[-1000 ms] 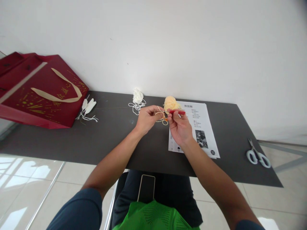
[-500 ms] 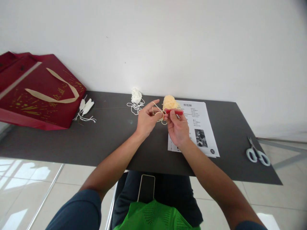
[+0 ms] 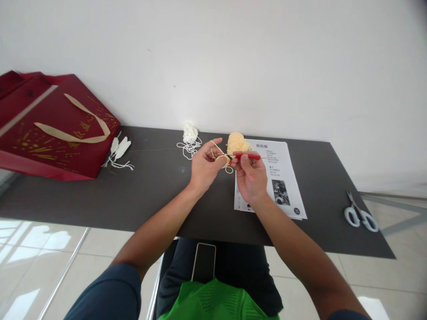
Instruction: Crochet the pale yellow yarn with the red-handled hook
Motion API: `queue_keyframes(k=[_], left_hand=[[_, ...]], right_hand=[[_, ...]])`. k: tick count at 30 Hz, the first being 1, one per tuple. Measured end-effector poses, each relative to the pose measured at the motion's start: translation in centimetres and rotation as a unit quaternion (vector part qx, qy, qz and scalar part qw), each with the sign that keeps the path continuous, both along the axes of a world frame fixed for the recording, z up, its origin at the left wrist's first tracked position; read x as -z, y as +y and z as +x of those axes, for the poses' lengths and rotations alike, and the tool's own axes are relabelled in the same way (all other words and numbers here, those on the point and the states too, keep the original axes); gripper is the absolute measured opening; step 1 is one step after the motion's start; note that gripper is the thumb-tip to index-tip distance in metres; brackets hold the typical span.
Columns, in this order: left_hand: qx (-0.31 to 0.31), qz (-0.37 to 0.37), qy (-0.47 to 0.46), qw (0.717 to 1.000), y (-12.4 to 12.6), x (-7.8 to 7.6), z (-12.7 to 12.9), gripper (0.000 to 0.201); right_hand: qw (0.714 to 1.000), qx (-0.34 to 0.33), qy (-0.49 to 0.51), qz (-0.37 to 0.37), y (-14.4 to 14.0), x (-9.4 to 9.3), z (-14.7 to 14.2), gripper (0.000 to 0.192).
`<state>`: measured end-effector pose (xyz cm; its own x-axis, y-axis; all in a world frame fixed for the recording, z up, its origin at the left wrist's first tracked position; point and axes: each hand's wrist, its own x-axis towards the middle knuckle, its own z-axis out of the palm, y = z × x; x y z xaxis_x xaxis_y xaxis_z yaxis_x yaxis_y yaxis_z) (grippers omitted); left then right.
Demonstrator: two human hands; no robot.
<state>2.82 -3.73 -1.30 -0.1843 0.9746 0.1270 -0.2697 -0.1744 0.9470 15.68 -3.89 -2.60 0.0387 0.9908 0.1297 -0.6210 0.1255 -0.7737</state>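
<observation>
My left hand (image 3: 204,166) is closed on pale yellow yarn (image 3: 223,162), pinched between thumb and fingers, with a strand running up over the raised forefinger. My right hand (image 3: 252,181) grips a crochet hook (image 3: 250,156) by its red handle. The hook's thin shaft points left into the yarn at my left fingertips. A small orange bit (image 3: 230,163) shows between the hands; its kind I cannot make out. Just behind them sits a ball of pale yellow yarn (image 3: 236,143). A small loop of yarn hangs below the fingers.
Printed sheets (image 3: 288,191) lie partly under my right hand. White yarn (image 3: 190,133) is at the table's back edge, with white crocheted pieces (image 3: 122,149) beside a dark red bag (image 3: 63,133). Scissors (image 3: 358,214) lie far right. A phone (image 3: 204,261) rests on my lap.
My right hand has moved slightly right with the crochet hook, baring more of its shaft and the orange bit. My left hand stays almost still.
</observation>
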Motion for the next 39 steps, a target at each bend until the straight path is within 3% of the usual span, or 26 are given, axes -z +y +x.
queue_keyframes(k=[14, 34, 39], left_hand=[[-0.016, 0.015, 0.012, 1.000, 0.1, 0.0, -0.3, 0.050], [-0.065, 0.015, 0.067, 0.996, -0.3, -0.3, -0.2, 0.043], [-0.079, 0.019, 0.078, 0.994, -0.4, -0.3, -0.1, 0.040]], right_hand=[[0.993, 0.074, -0.046, 0.078, -0.1, -0.4, 0.4, 0.014], [0.977, 0.134, -0.132, 0.103, -0.8, -0.3, 0.1, 0.013], [0.961, 0.151, -0.173, 0.154, -1.5, -0.1, 0.1, 0.008]])
